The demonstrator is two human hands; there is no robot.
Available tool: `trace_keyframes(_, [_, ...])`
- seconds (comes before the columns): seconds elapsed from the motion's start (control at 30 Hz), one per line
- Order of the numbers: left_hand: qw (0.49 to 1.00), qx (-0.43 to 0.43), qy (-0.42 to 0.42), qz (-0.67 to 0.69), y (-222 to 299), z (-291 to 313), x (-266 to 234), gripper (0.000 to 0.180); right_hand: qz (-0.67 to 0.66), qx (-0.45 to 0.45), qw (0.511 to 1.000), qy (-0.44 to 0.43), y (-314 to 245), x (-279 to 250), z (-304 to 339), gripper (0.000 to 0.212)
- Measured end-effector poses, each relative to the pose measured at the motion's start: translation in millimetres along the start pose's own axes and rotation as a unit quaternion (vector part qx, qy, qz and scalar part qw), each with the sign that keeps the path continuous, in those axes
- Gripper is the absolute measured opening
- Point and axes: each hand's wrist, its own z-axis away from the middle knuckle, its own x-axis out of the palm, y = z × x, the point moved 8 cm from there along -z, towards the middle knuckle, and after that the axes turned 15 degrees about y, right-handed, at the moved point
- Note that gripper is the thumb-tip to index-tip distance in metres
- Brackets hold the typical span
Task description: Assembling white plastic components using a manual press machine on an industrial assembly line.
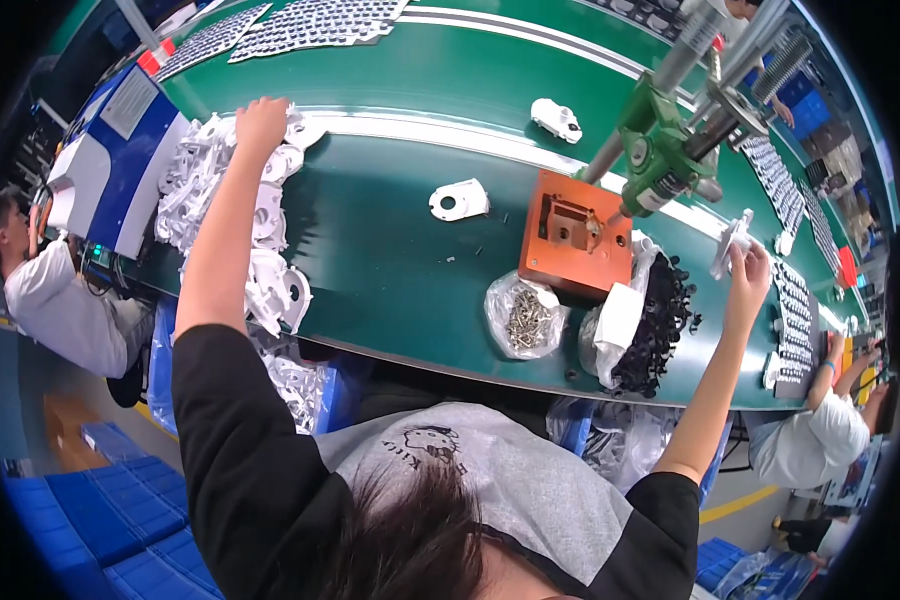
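Observation:
My left hand reaches to the far end of a heap of white plastic housings. Its fingers curl down over the heap, and their tips are hidden, so what they hold does not show. At the right, my right hand is closed on a white plastic housing, held up above the bench's far right part. A single white housing with a round hole lies on the green bench between my arms. Right of it sits an orange fixture block under a green press.
A bag of screws and a pile of small black parts lie near the front edge. Another white housing rests on the green conveyor. A blue-and-white machine stands left; co-workers sit at both sides.

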Motion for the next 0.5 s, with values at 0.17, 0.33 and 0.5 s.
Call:
trace_keyframes(0.17, [0.78,-0.226,-0.186,0.553,117.9,7.7,-74.7,0.029,-0.031,-0.119,0.992,0.019,-109.0,28.4,109.3,0.032])
trace_keyframes(0.33, [0.352,-0.288,-0.394,0.799,263.3,91.0,-181.6,0.049,-0.052,-0.287,0.945,-0.149,-188.0,109.3,184.0,0.047])
trace_keyframes(0.5, [0.392,-0.182,-0.325,0.841,286.9,122.2,-213.8,0.062,-0.042,-0.311,0.931,-0.188,-194.9,124.8,197.9,0.045])
